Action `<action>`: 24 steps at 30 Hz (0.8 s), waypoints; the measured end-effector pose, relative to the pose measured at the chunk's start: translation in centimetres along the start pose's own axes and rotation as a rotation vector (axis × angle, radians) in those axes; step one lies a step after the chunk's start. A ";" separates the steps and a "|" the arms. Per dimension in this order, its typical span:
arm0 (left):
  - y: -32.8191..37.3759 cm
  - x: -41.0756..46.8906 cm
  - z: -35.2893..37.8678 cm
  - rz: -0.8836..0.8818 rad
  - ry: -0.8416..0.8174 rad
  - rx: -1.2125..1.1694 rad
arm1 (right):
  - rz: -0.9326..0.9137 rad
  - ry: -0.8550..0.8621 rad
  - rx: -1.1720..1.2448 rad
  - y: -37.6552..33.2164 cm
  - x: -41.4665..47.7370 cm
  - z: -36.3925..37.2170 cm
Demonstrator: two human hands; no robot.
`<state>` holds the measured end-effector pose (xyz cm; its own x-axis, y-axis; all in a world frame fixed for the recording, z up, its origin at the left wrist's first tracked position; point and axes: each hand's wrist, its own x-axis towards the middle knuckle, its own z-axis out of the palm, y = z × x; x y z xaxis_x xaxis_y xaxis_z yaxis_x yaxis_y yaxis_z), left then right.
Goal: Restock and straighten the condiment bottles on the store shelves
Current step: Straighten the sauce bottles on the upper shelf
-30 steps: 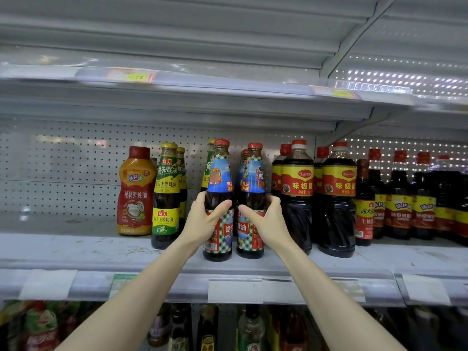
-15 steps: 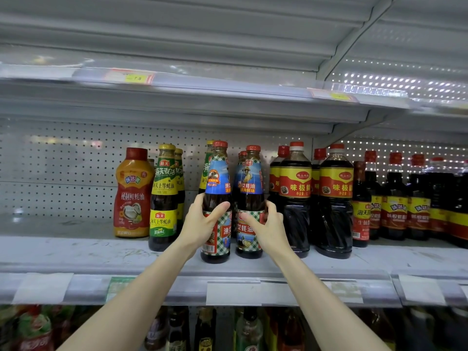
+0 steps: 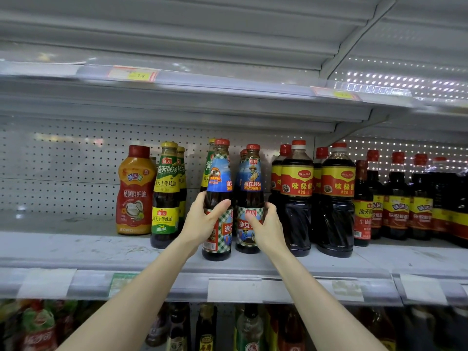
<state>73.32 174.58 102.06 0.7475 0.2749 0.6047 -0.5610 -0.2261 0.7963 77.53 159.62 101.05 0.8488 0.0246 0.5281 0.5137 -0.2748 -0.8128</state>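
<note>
Grey metal shelf [image 3: 76, 252] runs across mid frame, with a pegboard back panel [image 3: 63, 168] behind it. Two arms reach up from the bottom of the frame.

Left hand [image 3: 202, 221] wraps a dark sauce bottle [image 3: 219, 178] with a red cap and blue label, centre frame. The thumb lies across the front and the fingers curl round the far side. This bottle's label is turned sideways, barcode showing. Its base is at the shelf surface near the front edge; can't tell if it is lifted off.

Right hand [image 3: 268, 224] holds the matching bottle [image 3: 250, 178] just right of it. The thumb is on the lower label and the fingers curl round the right side. That label faces front, and the bottle stands on the shelf slightly further back. The two bottles are close, nearly touching. More of the same sit behind them.

Left of centre stand an orange squeeze bottle [image 3: 135, 191] and a green-label bottle [image 3: 166, 193] with a gold cap, another behind it.

Right of centre are two big dark soy bottles [image 3: 296, 198] [image 3: 335, 198] with red-yellow labels. Past them a row of smaller dark bottles [image 3: 395, 198] runs to the right edge.

Upper shelf edge, upper left of frame, carries a yellow price tag [image 3: 133, 74] reading 7.8.

Bottom of frame shows blurred bottles on the lower shelf [image 3: 177, 328].
</note>
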 end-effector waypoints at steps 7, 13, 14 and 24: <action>-0.1 0.1 0.0 -0.006 -0.004 0.005 | 0.031 -0.023 -0.015 0.4 0.4 -0.6; -0.2 0.2 0.1 -0.006 -0.004 0.006 | 0.039 -0.027 -0.013 0.7 1.0 -0.6; -0.2 0.2 0.1 -0.007 -0.004 0.005 | 0.044 -0.026 -0.016 0.7 1.2 -0.5; -0.4 0.3 0.1 0.003 -0.011 -0.009 | 0.055 -0.012 -0.009 1.0 2.2 0.1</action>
<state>73.79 174.65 101.92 0.7495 0.2641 0.6070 -0.5667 -0.2181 0.7945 79.88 159.53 101.35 0.8770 0.0207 0.4800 0.4654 -0.2850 -0.8380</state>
